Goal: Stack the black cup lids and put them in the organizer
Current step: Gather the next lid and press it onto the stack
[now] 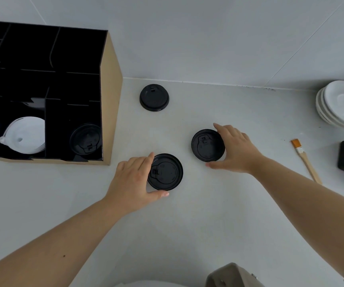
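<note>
- Black cup lids on the counter: three. One sits in the left hand's grip, one in the right hand's grip, and one lies loose beyond both grips.
- Black lids in the organizer, left of both grips: at least one; any more behind it cannot be told.
- White lids in the organizer: one stack, number unclear.
- Hands: two.
- White saucers, right of the right-hand grip: one stack of about four.
- Brushes: one.

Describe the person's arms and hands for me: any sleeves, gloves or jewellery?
Both forearms are bare, with no gloves, rings or watch visible on the left hand or right hand. A small dark mole marks the left forearm. A pale sleeve edge shows by the right elbow.
</note>
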